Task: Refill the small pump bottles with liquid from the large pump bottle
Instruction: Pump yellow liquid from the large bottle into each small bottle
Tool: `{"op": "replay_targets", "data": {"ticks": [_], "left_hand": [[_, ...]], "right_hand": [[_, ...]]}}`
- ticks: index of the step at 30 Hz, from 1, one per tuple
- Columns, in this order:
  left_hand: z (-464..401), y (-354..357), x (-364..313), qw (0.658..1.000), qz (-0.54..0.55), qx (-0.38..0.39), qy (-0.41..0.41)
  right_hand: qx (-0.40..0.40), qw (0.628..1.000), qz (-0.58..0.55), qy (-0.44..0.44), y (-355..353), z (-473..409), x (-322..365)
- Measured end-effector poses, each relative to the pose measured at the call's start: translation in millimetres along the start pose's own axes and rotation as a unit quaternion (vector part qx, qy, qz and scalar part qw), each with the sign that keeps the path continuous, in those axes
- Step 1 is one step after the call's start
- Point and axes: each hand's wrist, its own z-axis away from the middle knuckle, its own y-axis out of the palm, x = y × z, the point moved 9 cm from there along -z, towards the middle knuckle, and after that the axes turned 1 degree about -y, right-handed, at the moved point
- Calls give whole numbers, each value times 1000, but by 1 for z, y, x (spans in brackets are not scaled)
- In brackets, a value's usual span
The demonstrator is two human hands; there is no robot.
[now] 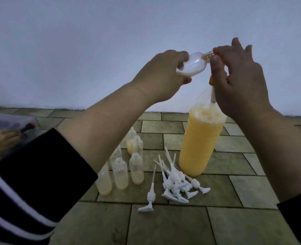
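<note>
- Left hand: fingers curled round the base end of a small clear bottle, held tilted on its side with the neck pointing right; a little pale liquid lies along its lower wall.
- Right hand: thumb and forefinger pinched at the small bottle's mouth, over the orange pump head of the large bottle; what exactly they grip is hidden.
- Large pump bottle: upright on the floor under the right hand, filled most of the way with yellow-orange liquid, foam on top.
- Small bottles: a cluster standing uncapped left of the large bottle, each with a shallow layer of yellow liquid.
- White pump heads: loose heap with dip tubes, on the floor just in front of the large bottle; one lies apart to the left.
- Tiled floor: greenish, meeting a pale wall.
- Left sleeve: dark with white stripes.
</note>
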Motion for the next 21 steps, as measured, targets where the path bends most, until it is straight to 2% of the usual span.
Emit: {"op": "replay_targets", "data": {"ticks": [4,8,12,17,21], "left_hand": [[0,12,1,1000,6,-1,3],[2,19,8,999,24,23,-15],[-1,2,8,999,33,6,-11],[-1,10,10,999,36,-14,-5],[1,22,11,999,28,14,-6]], "right_hand": [[-58,997,-35,23,2,10,-8],[-37,998,-43,38,8,14,-8],[-12,998,-55,21,1,1,1],[-69,996,-52,3,-1,5,2],[-78,994,-76,17,5,9,-9]]}}
